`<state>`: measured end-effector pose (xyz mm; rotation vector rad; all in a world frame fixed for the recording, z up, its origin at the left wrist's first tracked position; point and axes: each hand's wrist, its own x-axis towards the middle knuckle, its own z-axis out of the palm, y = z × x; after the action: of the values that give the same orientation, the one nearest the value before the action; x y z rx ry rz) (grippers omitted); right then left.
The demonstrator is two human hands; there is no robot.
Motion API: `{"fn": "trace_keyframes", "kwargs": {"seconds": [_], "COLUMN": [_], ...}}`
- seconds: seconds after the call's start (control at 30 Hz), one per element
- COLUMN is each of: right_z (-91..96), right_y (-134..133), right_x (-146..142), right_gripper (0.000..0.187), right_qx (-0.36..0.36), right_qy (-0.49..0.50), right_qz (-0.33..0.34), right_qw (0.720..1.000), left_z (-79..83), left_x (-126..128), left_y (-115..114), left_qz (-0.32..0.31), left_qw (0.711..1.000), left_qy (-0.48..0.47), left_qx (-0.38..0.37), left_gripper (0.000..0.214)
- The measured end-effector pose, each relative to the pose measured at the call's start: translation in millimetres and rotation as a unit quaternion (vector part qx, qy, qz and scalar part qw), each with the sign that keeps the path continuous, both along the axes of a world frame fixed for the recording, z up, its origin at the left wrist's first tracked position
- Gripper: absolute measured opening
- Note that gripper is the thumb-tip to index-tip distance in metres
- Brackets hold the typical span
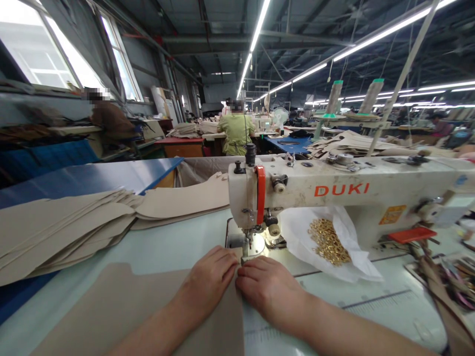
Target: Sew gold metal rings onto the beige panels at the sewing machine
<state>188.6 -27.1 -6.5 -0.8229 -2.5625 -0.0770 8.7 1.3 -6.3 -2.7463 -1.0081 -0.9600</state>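
Note:
A large beige panel (148, 306) lies flat on the pale sewing table, its far corner at the presser foot of the white sewing machine (293, 185). My left hand (208, 277) presses on this corner with its fingers close together, gripping the panel. Against its right edge, my right hand (269, 289) is closed, fingers curled and nearly touching the left hand. A narrow beige strip shows just beyond the right fingertips; what they pinch is mostly hidden. The lit needle area (252, 240) is right in front of both hands.
White paper (297, 235) holding many small gold metal rings (328, 242) rests under the machine arm. Stacked beige panels (67, 222) lie at left, with more panels (185, 195) behind. Straps and scissors-like tools clutter the right edge. Co-workers sit farther back.

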Motion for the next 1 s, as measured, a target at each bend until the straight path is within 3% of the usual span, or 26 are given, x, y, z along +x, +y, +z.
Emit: {"fn": "trace_keyframes", "kwargs": {"seconds": [1.0], "right_z": [0.9], "right_y": [1.4], "right_x": [-2.9], "right_gripper": [0.012], "right_qx": [0.036], "right_qy": [-0.018], "right_qz": [-0.03], "right_qw": [0.999], "left_z": [7.4], "left_x": [-2.4], "left_y": [-8.5], "left_qz": [0.004], "left_qw": [0.997], "left_qy": [-0.036], "left_qx": [-0.062], "left_gripper": [0.019]}}
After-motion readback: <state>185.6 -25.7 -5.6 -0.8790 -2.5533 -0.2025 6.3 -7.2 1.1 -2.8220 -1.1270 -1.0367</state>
